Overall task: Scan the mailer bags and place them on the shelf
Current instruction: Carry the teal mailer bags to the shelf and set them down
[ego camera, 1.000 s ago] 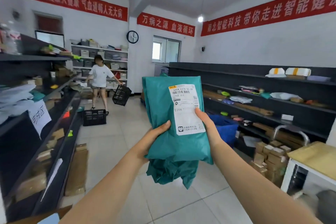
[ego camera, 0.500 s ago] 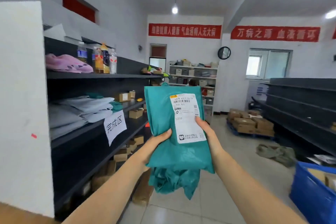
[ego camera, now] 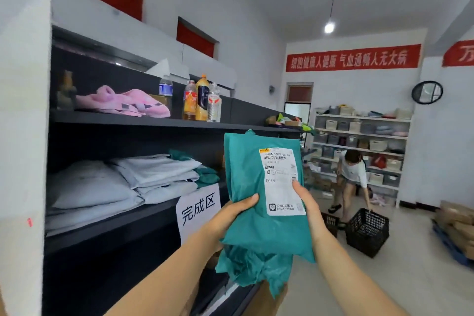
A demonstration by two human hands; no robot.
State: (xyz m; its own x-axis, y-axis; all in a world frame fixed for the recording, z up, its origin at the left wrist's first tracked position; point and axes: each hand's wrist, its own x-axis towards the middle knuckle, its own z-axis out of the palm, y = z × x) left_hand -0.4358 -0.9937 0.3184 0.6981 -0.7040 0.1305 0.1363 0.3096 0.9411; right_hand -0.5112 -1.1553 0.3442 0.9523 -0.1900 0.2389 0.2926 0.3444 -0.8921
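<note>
Evidently the soft, light teal mailer bag [ego camera: 259, 187] is gripped at both edges by the left hand [ego camera: 230, 215] and right hand [ego camera: 305, 202]; slippery film is best pinched mid-height.

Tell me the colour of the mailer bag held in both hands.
Teal green, with a white shipping label; the mailer bag shows in the head view.

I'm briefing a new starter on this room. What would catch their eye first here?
Front and centre, both hands, left hand and right hand, hold up a teal mailer bag with its white shipping label facing the camera. To its left, grey mailer bags lie stacked on the dark shelf. Red banners hang on the far wall.
</note>
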